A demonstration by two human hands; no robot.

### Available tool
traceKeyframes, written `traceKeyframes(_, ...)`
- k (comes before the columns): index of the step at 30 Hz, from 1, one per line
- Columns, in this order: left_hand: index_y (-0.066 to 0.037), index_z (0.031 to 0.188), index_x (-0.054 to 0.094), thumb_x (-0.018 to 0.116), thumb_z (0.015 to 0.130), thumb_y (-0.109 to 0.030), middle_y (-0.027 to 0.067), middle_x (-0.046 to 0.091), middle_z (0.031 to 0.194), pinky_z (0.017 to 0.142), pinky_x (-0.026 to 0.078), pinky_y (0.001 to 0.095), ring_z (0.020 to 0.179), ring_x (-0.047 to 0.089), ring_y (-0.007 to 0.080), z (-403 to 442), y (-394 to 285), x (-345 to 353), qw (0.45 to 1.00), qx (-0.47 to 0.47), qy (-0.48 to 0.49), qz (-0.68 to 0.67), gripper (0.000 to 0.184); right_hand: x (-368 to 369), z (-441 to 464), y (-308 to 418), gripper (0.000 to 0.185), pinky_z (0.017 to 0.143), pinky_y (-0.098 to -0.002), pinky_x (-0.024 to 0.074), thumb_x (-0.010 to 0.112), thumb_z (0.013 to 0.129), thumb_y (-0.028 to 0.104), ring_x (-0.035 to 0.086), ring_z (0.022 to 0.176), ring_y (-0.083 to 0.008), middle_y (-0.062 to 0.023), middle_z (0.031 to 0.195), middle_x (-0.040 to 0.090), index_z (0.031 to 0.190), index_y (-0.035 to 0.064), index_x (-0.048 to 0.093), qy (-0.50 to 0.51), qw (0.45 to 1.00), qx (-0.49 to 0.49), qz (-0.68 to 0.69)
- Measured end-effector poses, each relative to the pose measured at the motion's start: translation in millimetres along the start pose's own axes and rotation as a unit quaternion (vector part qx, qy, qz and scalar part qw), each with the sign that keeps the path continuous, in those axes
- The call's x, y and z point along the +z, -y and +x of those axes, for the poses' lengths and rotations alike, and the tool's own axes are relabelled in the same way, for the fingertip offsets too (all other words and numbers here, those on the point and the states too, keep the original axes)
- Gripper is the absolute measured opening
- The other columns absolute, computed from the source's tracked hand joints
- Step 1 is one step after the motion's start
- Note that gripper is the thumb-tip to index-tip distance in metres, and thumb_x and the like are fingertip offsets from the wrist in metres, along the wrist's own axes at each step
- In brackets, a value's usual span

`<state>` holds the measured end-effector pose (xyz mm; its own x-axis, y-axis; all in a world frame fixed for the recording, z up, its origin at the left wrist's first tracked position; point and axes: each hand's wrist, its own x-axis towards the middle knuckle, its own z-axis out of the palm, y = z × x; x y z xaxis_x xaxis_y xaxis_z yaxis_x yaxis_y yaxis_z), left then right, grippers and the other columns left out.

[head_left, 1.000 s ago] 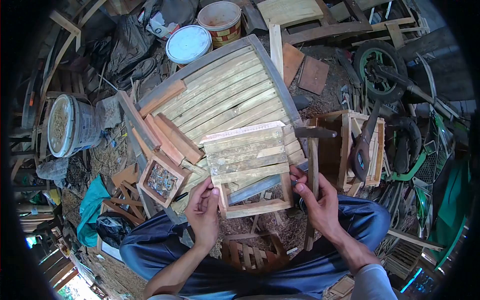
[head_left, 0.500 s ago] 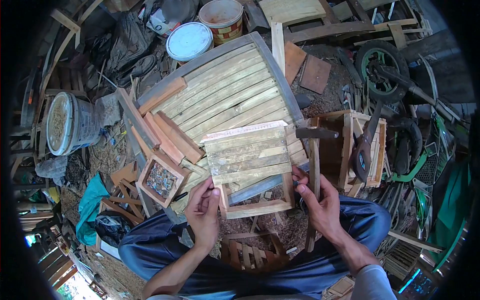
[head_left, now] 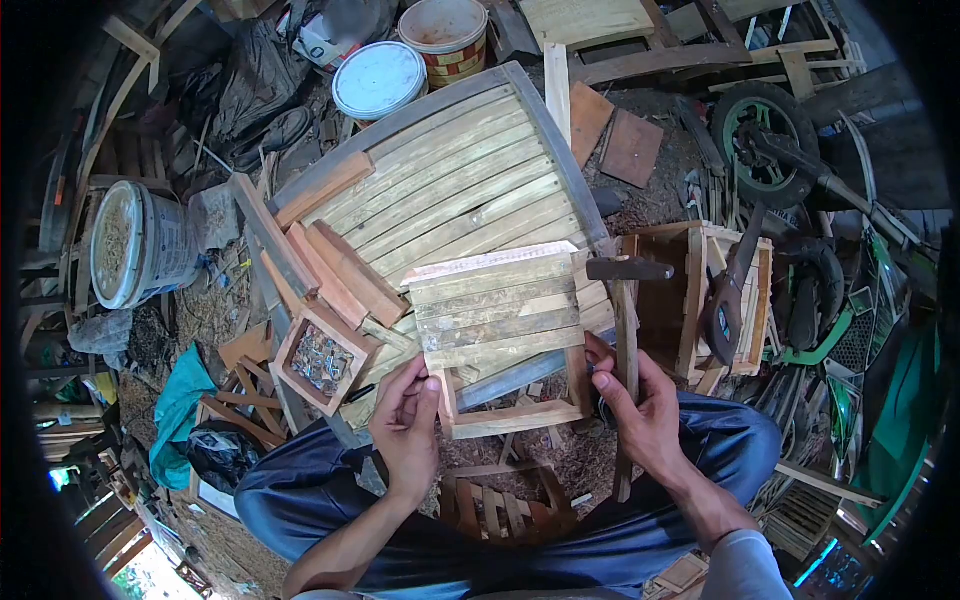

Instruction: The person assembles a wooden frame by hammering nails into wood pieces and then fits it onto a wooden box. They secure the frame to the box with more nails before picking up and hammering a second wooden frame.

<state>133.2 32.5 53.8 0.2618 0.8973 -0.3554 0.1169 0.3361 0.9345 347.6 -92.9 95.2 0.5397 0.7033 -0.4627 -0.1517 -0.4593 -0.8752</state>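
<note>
A partly slatted wooden frame (head_left: 500, 310) rests on the large slatted panel (head_left: 450, 190) in front of me. Its upper part is covered by several slats, while the lower part is open down to a bottom rail. With fingers curled, my left hand (head_left: 405, 425) grips the frame's lower left side. My right hand (head_left: 645, 410) is at the lower right side, its fingertips close against the frame. A hammer (head_left: 627, 320) stands head up in that same hand, its handle passing between thumb and fingers. Some right fingertips are hidden behind the frame and handle.
To the left are an open wooden box of nails (head_left: 322, 362) and loose wood blocks (head_left: 350, 275). A handsaw (head_left: 735, 290) leans on a wooden crate (head_left: 690, 300) at right. Buckets (head_left: 145, 245) and a motorbike wheel (head_left: 765, 140) stand farther out.
The hammer has shifted very slightly left at its head. Both hands and the frame stay almost where they were.
</note>
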Motion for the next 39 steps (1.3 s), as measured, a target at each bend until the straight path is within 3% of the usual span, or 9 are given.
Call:
traceKeyframes(2,0.001,0.128,0.061,0.063,0.095,-0.004,0.006,0.056,0.118,0.088,0.048,0.0214,0.099,0.057,0.0087,0,0,0,1.0,0.001,0.001,-0.001,0.033,1,0,1,0.013,0.079,-0.0234,0.0436,0.064,0.096,0.011,0.054,0.093,-0.0074,-0.0161,0.123,0.066,0.101,-0.0001,0.06,-0.002,1.0,-0.008,0.009)
traceKeyframes(5,0.002,0.127,0.06,0.063,0.095,-0.004,0.0061,0.057,0.117,0.088,0.048,0.0213,0.099,0.058,0.0087,0,-1,0,1.0,-0.005,-0.002,0.003,0.033,2,1,3,0.014,0.084,-0.0247,0.0446,0.064,0.096,0.011,0.057,0.098,-0.0093,-0.0174,0.124,0.065,0.101,-0.0009,0.06,-0.004,1.0,-0.025,0.012)
traceKeyframes(11,0.003,0.127,0.06,0.063,0.095,-0.003,0.0056,0.057,0.114,0.087,0.047,0.0207,0.095,0.057,0.0078,-2,-5,1,0.999,-0.028,-0.008,-0.013,0.033,1,2,2,0.015,0.107,-0.0357,0.0398,0.062,0.097,0.011,0.055,0.122,-0.0218,-0.0234,0.13,0.059,0.104,-0.0013,0.058,0.008,0.997,-0.016,0.08)
traceKeyframes(17,0.002,0.127,0.06,0.063,0.095,-0.004,0.005,0.057,0.113,0.087,0.047,0.0206,0.095,0.057,0.0076,0,-4,1,1.0,-0.009,0.0,0.004,0.033,2,2,3,0.017,0.106,-0.0348,0.0398,0.063,0.096,0.012,0.056,0.121,-0.0212,-0.0217,0.132,0.058,0.106,-0.0012,0.058,0.013,0.998,-0.011,0.062)
traceKeyframes(20,0.002,0.128,0.06,0.063,0.095,-0.004,0.0051,0.057,0.113,0.087,0.047,0.021,0.096,0.057,0.0077,-1,-2,1,1.0,-0.009,-0.002,-0.003,0.033,2,2,2,0.014,0.095,-0.0285,0.0446,0.062,0.096,0.01,0.059,0.111,-0.0149,-0.0198,0.126,0.064,0.102,-0.0021,0.059,0.0,0.999,-0.025,0.025)
traceKeyframes(23,0.002,0.128,0.06,0.063,0.095,-0.004,0.0057,0.057,0.114,0.087,0.048,0.0214,0.096,0.057,0.0079,0,-4,1,1.0,-0.005,0.005,0.004,0.033,3,2,1,0.013,0.091,-0.0273,0.045,0.063,0.096,0.01,0.059,0.107,-0.0128,-0.0176,0.123,0.066,0.102,-0.0017,0.06,-0.008,0.999,-0.045,0.023)
traceKeyframes(26,0.002,0.128,0.06,0.062,0.095,-0.004,0.0063,0.057,0.115,0.087,0.048,0.0217,0.097,0.057,0.0081,1,0,0,1.0,0.008,0.006,0.0,0.033,0,1,-2,0.013,0.09,-0.0275,0.045,0.063,0.096,0.01,0.058,0.104,-0.0122,-0.0162,0.12,0.066,0.102,-0.0012,0.059,-0.007,1.0,-0.001,-0.001)
traceKeyframes(29,0.002,0.127,0.06,0.063,0.095,-0.003,0.0065,0.058,0.115,0.086,0.048,0.0217,0.096,0.057,0.0081,1,-3,1,1.0,0.0,0.003,0.01,0.033,0,2,1,0.017,0.096,-0.0292,0.041,0.065,0.095,0.015,0.056,0.112,-0.0157,-0.0189,0.128,0.061,0.102,0.0004,0.059,0.004,1.0,0.009,0.009)
traceKeyframes(39,0.003,0.127,0.059,0.063,0.095,-0.003,0.0051,0.058,0.112,0.084,0.048,0.0204,0.092,0.057,0.0072,1,-1,1,1.0,-0.011,-0.002,-0.016,0.033,1,3,-1,0.015,0.104,-0.0333,0.0399,0.063,0.096,0.012,0.055,0.121,-0.0212,-0.022,0.129,0.06,0.103,-0.0009,0.059,0.006,0.999,-0.01,0.04)
